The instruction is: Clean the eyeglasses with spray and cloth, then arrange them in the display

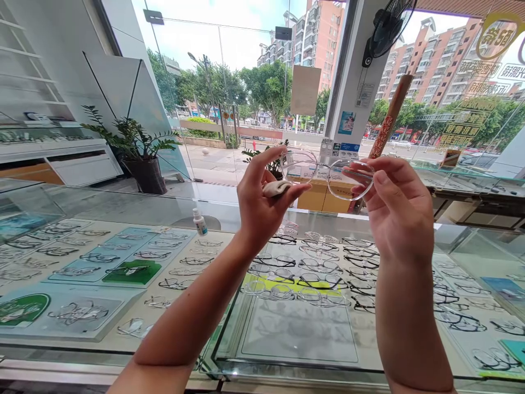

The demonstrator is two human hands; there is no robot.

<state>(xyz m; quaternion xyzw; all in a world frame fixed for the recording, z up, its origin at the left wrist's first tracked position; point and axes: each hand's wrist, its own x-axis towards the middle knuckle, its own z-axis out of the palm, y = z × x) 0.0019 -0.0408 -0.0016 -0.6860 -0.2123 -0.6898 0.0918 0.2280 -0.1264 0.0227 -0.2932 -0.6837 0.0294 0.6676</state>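
Note:
Raised above the counter, a pair of eyeglasses with clear round frames faces the window. My right hand pinches its right side between thumb and fingers, and some fingers show through the right lens. My left hand is at the other lens, its index fingertip by the outer rim and its thumb stretched below. A folded pale cloth is tucked in the left palm, between the thumb and curled fingers. Whether the left fingertips press on the lens, I cannot tell.
Below my hands, a glass display counter holds rows of eyeglasses. A small white spray bottle stands on the glass at left. Farther back are a potted plant, a wall fan and glass doors.

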